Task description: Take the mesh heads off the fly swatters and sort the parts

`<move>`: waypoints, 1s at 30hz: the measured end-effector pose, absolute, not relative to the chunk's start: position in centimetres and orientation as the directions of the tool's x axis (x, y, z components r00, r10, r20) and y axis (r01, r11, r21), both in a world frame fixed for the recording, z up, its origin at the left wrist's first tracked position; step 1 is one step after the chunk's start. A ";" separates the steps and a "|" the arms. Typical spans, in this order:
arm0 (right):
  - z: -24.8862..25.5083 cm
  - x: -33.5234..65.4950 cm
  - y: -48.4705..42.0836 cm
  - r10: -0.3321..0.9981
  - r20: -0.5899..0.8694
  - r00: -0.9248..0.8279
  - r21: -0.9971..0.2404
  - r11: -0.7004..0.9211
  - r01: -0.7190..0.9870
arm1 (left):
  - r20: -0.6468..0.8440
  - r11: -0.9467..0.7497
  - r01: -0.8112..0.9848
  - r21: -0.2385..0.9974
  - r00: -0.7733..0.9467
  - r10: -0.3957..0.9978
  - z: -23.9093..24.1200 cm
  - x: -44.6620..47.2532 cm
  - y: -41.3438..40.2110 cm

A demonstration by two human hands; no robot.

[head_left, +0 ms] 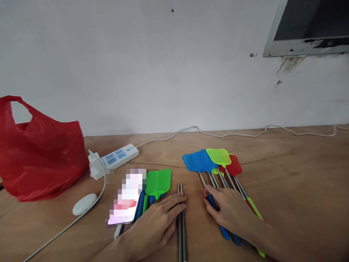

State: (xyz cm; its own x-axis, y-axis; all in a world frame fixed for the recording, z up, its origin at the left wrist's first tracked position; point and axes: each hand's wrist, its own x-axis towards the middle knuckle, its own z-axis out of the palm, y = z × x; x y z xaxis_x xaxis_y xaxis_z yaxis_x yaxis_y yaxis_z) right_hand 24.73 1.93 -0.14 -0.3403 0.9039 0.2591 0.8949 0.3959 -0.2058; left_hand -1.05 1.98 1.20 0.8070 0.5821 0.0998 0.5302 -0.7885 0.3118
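Note:
My left hand (165,216) lies palm down with its fingers stretched out, the fingertips resting across several thin metal rods (181,240). Its thumb is hidden. Left of it is a green fly swatter (158,182), with a green handle and blue parts partly covered by a phone and my hand. My right hand (226,207) is closed on the handle of a blue fly swatter (192,162), thumb and fingers around it. Beneath and beside that hand, more fly swatters lie fanned out, among them a lime-yellow one (219,157) and a red one (234,165).
A lit phone (127,200) leans left of my left hand. Behind it are a white power strip (121,156) and a white oval device (85,204) with a cable. A red plastic bag (40,153) stands far left. A cord runs along the wall.

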 end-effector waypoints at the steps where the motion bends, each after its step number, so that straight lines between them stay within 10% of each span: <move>1: -0.3 24.8 1.9 0.898 0.275 -0.344 -0.196 0.402 0.894 | 0.099 -0.790 0.529 0.310 0.808 0.581 1.3 -1.0 2.0; 20: 0.1 24.7 2.0 0.887 0.407 -0.220 -0.536 0.426 0.729 | 0.238 -0.763 0.602 0.236 0.725 0.646 2.1 -0.8 1.0; 30: 0.2 24.4 2.1 0.973 0.225 -0.056 -0.939 0.232 0.255 | 0.073 -0.648 0.718 0.253 0.654 0.753 1.4 -0.7 1.1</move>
State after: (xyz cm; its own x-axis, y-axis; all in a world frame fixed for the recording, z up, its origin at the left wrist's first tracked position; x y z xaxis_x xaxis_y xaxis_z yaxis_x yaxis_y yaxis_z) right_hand 24.43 2.12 0.19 -0.0562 0.9728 0.2248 0.2545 0.2317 -0.9389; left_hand -0.66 1.08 1.42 0.6541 0.7529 0.0726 0.7180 -0.6483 0.2532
